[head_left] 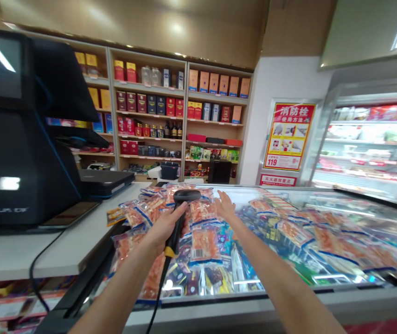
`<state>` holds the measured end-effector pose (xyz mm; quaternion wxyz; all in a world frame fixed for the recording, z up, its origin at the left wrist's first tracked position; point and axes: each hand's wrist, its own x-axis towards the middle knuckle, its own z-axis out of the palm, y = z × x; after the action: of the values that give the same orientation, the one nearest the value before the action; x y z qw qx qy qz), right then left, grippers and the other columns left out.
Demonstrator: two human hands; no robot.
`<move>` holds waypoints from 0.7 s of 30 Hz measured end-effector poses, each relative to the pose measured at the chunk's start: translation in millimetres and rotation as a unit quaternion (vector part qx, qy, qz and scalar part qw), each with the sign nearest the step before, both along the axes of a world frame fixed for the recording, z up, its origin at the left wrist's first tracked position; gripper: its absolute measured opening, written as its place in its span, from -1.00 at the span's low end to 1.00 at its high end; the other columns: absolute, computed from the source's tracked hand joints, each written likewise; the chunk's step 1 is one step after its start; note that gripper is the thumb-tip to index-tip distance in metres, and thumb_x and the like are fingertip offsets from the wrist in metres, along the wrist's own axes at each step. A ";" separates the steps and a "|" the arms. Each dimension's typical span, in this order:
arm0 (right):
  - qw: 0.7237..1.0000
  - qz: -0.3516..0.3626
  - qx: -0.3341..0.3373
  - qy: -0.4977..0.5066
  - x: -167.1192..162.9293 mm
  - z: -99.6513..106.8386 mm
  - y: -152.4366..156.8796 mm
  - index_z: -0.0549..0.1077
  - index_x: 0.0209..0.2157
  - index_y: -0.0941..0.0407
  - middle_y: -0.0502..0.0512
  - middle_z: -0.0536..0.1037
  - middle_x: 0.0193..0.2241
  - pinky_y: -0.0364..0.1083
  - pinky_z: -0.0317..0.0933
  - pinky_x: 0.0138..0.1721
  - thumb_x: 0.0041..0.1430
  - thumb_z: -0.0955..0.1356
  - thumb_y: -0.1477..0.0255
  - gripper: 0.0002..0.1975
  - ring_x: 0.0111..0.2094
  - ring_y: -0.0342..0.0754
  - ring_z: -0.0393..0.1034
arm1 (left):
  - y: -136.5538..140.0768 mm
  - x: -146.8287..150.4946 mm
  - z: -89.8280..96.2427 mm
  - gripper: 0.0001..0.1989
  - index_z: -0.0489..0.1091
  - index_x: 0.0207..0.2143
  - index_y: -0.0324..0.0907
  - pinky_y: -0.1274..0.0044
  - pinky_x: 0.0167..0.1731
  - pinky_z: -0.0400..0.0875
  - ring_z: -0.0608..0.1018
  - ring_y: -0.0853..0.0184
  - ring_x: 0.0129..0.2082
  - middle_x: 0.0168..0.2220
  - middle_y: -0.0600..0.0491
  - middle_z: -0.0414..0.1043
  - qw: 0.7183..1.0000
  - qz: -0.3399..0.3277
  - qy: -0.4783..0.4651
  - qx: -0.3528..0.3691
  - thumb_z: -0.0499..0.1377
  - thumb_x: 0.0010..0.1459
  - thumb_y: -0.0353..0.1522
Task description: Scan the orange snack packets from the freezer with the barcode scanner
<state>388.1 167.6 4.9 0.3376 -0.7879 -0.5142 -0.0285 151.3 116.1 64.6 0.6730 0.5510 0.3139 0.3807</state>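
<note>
My left hand is wrapped round the handle of a black barcode scanner, its head tilted forward and its cable trailing down toward me. Over a heap of clear, blue-edged packs of orange-pink food, my right hand reaches out with its fingers apart. It is beside the right edge of the heap; whether it touches a pack I cannot tell. One pack with a barcode label lies just below the scanner, on the glass top of a chest freezer.
At left a black checkout terminal stands on a white counter, its cable hanging over the front. More packs show to the right, at the freezer. Behind are shelves of boxed goods, a red-and-yellow poster and a refrigerated display.
</note>
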 end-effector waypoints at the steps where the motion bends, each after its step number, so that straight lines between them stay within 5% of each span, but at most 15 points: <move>1: 1.000 -0.025 -0.004 0.000 11.7 -4.7 -10.5 -0.01 0.11 0.01 0.08 -0.02 0.14 0.21 -0.22 0.03 0.13 0.02 0.25 -0.51 0.13 0.01 -0.17 | -2.2 7.5 -0.1 -0.65 0.20 -0.55 -0.22 0.69 -0.77 0.17 0.30 0.53 -0.76 -0.70 0.16 0.27 1.000 -0.015 0.002 0.000 0.12 -0.13 -0.10; 13: 0.947 -0.279 -0.101 -0.120 148.3 -53.9 -156.5 0.16 0.03 0.09 0.22 0.10 0.08 0.29 -0.16 -0.05 0.09 0.08 0.31 -0.54 0.10 0.18 -0.13 | -36.6 72.7 -12.3 -0.68 0.23 -0.47 -0.21 0.69 -0.77 0.16 0.30 0.53 -0.77 -0.70 0.17 0.26 0.993 -0.116 -0.003 -0.025 0.13 -0.11 -0.13; 16: 0.959 -0.242 -0.111 -0.098 160.3 -62.4 -163.7 0.18 0.02 0.05 0.18 0.13 0.07 0.28 -0.12 -0.07 0.07 0.09 0.33 -0.56 0.09 0.17 -0.09 | -39.6 77.9 -12.5 -0.69 0.22 -0.48 -0.20 0.69 -0.78 0.14 0.29 0.54 -0.77 -0.70 0.17 0.26 0.992 -0.123 0.001 -0.030 0.12 -0.10 -0.13; 21: 0.991 -0.055 -0.063 -0.101 154.7 -63.6 -147.4 0.37 -0.17 0.01 0.02 0.35 -0.08 0.05 -0.06 -0.01 0.03 0.12 0.47 -0.65 0.01 -0.02 0.10 | -45.6 83.4 -9.4 -0.67 0.21 -0.47 -0.20 0.68 -0.76 0.17 0.29 0.53 -0.77 -0.70 0.17 0.26 0.994 -0.107 0.011 -0.026 0.13 -0.12 -0.12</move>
<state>542.7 20.2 -58.7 0.2313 -0.8281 -0.5020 -0.0940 234.7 70.6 55.2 0.7204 0.5677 0.2705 0.2925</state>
